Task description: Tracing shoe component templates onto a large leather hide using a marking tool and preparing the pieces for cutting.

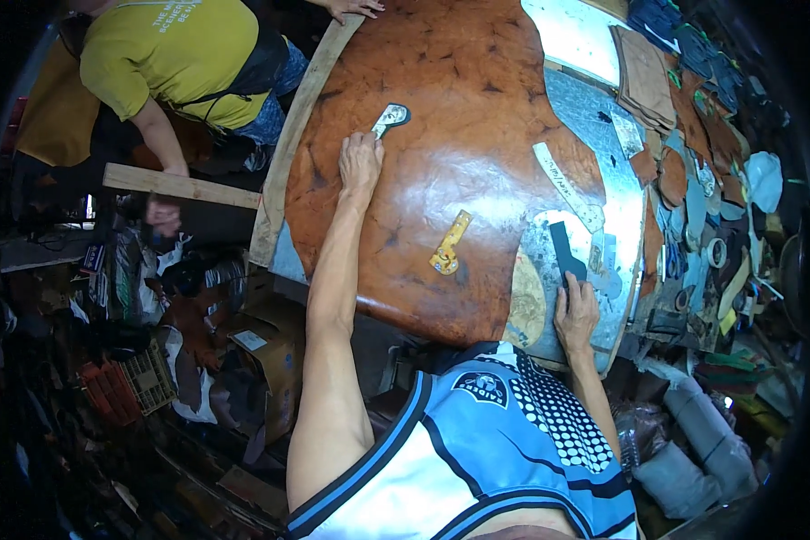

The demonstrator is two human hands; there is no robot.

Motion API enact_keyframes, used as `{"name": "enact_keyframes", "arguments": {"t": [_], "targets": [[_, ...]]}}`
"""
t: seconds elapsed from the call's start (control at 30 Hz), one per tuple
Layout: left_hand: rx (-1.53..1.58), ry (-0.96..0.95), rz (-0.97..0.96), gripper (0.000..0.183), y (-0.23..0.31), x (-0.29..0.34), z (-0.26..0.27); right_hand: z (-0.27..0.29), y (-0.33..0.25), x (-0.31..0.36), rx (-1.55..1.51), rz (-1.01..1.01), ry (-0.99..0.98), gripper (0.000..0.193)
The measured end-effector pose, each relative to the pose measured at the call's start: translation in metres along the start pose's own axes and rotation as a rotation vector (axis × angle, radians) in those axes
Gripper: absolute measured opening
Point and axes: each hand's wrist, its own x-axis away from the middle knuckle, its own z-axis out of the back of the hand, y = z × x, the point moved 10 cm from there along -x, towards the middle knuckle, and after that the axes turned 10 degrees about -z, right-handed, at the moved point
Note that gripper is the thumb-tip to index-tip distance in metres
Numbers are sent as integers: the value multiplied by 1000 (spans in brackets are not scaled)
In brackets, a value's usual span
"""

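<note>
A large brown leather hide (333,243) lies over the table. Toward its far left part, my left hand (362,166) is closed at the lower end of a pale, dark-edged template (391,119) that lies on the leather. At the near right, my right hand (578,315) has its fingers curled at the lower end of a dark, angled template (564,247) on the bare metal surface (535,236). Between my hands a small yellow template (450,245) rests on the hide. A long pale template (562,184) with handwriting spans its right edge.
Leather pieces (643,76), scraps and a tape roll (716,253) crowd the right side. A person in a yellow shirt (184,58) works at the left, beside a wooden bar (184,186). Crates (153,373) and a cardboard box (265,355) stand below left.
</note>
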Motion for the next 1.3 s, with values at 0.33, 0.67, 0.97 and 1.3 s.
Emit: {"name": "enact_keyframes", "arguments": {"t": [0.33,0.67,0.97,1.3], "targets": [[220,179,65,18,-11,8,30,5,2,7,2,3,35,33],[-21,149,-218,20,71,38,61,9,-7,-13,-88,-94,-21,31],[208,21,-168,19,116,96,43,16,1,-31,-32,-107,-48,28],[310,-62,-230,23,153,106,37,-11,14,-30,57,-125,-205,34]]}}
